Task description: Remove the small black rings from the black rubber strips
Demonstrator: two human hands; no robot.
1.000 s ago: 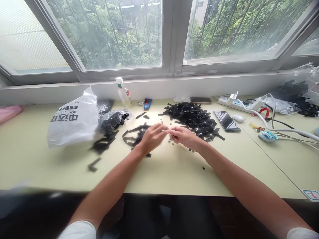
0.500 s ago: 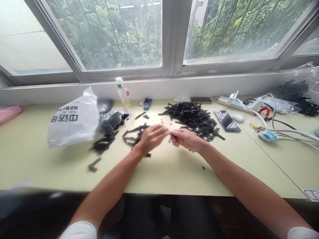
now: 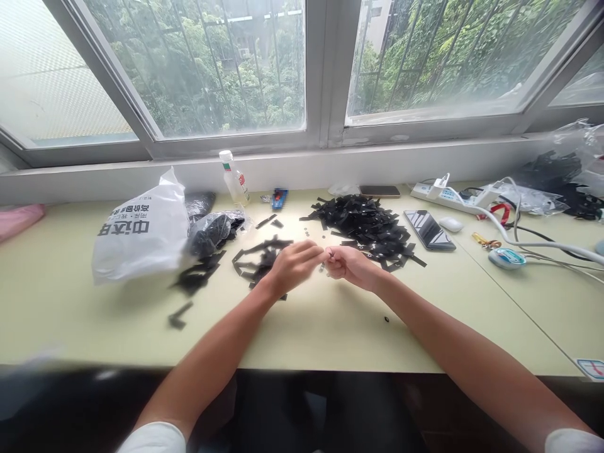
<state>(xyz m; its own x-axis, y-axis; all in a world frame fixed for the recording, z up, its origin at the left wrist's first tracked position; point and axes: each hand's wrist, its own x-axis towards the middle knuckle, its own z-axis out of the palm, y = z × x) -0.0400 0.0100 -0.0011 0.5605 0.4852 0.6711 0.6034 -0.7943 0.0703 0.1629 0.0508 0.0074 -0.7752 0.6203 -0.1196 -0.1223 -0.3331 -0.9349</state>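
Left hand [image 3: 296, 265] and right hand [image 3: 353, 267] meet, fingers curled tip to tip, whatever they're gripping too small to tell! Black strips [image 3: 361, 220] heap at one o'clock from them, bottle [image 3: 235, 182] at ten.

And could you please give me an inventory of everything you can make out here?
table: one, pale yellow, middle
window panes: several, grey-framed, back
pink item: one, pink, far left
printed bag: one, white, left
clear bag: one, dark contents, beside printed bag
bottle: one, clear, back
packet: one, blue, back
strip pile: uncountable, black, centre-right
loose strips: several, black, centre-left
phone-like devices: two, dark, right
power strip: one, white, back right
mouse-like object: one, white, right
cables: several, mixed, right
label: one, white-blue, front right
sleeves: two, white, bottom
left hand: one, bare, centre
right hand: one, bare, centre
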